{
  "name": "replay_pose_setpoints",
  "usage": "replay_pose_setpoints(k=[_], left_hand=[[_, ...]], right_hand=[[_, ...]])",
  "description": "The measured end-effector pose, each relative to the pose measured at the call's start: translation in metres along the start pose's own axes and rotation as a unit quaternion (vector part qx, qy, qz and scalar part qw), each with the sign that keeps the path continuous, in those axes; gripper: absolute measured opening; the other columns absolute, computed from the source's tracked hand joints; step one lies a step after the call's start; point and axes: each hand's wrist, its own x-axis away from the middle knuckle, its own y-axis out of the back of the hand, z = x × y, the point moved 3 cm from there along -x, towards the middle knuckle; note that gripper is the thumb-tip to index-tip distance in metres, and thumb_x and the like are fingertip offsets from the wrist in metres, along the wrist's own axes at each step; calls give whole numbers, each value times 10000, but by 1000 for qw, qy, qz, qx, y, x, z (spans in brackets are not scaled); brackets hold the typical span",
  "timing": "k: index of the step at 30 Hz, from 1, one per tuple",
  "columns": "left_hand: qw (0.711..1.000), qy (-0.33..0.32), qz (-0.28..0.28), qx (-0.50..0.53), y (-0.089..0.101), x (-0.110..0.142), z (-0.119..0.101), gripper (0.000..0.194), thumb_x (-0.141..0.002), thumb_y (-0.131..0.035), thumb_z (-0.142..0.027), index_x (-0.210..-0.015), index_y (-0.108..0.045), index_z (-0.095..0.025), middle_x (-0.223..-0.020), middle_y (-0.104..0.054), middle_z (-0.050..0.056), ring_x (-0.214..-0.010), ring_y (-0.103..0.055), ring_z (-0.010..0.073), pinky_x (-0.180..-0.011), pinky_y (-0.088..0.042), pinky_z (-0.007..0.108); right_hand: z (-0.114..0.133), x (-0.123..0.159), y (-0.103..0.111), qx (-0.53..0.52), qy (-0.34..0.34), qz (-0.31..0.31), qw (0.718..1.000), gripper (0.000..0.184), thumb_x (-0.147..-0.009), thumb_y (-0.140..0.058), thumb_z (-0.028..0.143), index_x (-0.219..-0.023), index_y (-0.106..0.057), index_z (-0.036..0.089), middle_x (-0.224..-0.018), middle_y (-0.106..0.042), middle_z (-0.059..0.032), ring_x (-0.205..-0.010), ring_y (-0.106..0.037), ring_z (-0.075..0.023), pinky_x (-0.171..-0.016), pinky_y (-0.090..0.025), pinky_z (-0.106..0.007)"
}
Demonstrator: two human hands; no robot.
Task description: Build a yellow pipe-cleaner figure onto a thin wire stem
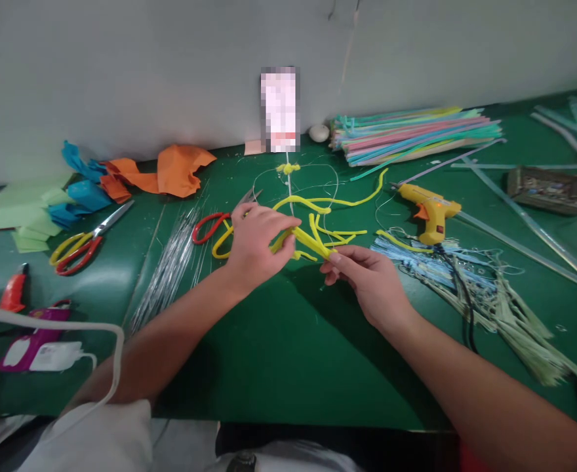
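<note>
Yellow pipe cleaners (313,246), bent into a narrow folded shape, stretch between my two hands above the green table. My left hand (256,242) pinches the left end between thumb and fingers. At the lower right end, my right hand (371,282) grips them with thumb and forefinger, its other fingers curled under. More yellow pipe cleaners (355,202) lie loose just behind and around the hands. Red-handled scissors (210,228) rest beside my left hand, partly hidden by it. A thin wire with a small yellow knot (288,168) lies behind.
A yellow glue gun (431,210) lies right, its black cord trailing forward. Pastel pipe cleaners (416,136) are bundled at the back, near a phone (279,108) against the wall. Left are wire lengths (168,269), other scissors (89,241), orange paper (183,170) and a purple power strip (37,341).
</note>
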Motion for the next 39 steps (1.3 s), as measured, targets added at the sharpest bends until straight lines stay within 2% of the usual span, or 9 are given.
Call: replay_pose_setpoints(k=[6,12,17,19,24,28,33,36,39], left_hand=[[999,-3,34,-18,-2,-1,-3,191,-867,-557,-193,-998,-688,-239,-953,-747,2,-957,-649,210,-993,-326,457],[999,-9,40,4,-4,4,-15,265,-861,-570,-216,-1113,-649,-228,-1220,-673,43,-1156,-566,242,-1034,-303,455],[993,44,65,84,-6,8,-26,459,-865,-568,-234,-1317,-486,-248,-1169,-689,39,-1103,-597,214,-1058,-302,436],[994,39,51,84,-5,8,-25,514,-850,-570,-196,-1345,-443,-246,-1169,-684,45,-1099,-600,214,-1046,-320,429],[997,51,-7,49,-2,5,-9,379,-794,-628,-168,-1160,-542,-212,-1126,-675,63,-1080,-606,238,-963,-398,408],[996,56,39,65,-3,1,0,447,-778,-688,-191,-1196,-534,-226,-986,-707,17,-982,-640,219,-979,-387,431],[983,60,119,125,-6,-3,4,594,-764,-690,-153,-1317,-498,-255,-1063,-718,21,-971,-664,197,-975,-425,427],[977,43,155,137,-10,-3,6,474,-761,-690,-136,-1215,-605,-241,-1124,-701,40,-1011,-655,200,-953,-457,408],[984,18,139,112,-12,-2,6,226,-768,-705,-167,-991,-702,-204,-1089,-689,63,-1054,-642,225,-951,-459,421]], right_hand=[[-2,-1,-2,3,-46,25,999,237,-677,-818,376,-756,-729,171,-674,-708,-27,-533,-597,-116,-600,-489,-274],[-2,-2,-1,-53,-80,15,995,250,-646,-842,356,-734,-711,161,-656,-684,-13,-525,-587,-96,-577,-495,-240],[-4,-2,-2,-77,-91,9,993,269,-604,-863,310,-757,-711,150,-659,-679,-9,-529,-586,-95,-577,-506,-236],[-4,-2,-3,-79,-92,4,993,275,-602,-861,316,-757,-704,152,-648,-676,-9,-523,-581,-97,-570,-504,-240],[-3,-2,-4,-67,-82,-3,994,269,-610,-851,328,-752,-692,164,-642,-673,-8,-520,-569,-102,-569,-498,-260],[-4,-2,-4,-45,-66,22,997,244,-642,-836,337,-753,-697,171,-642,-680,-4,-526,-575,-102,-579,-483,-260],[-5,-1,-6,-46,-67,27,996,253,-626,-843,333,-750,-687,178,-614,-670,10,-508,-567,-102,-573,-466,-265],[-4,-1,-7,-40,-72,32,996,270,-599,-853,325,-741,-677,176,-604,-661,15,-504,-566,-105,-563,-457,-269],[-5,-1,-7,-33,-76,37,996,266,-598,-851,313,-742,-673,179,-600,-655,21,-506,-567,-106,-567,-459,-270]])
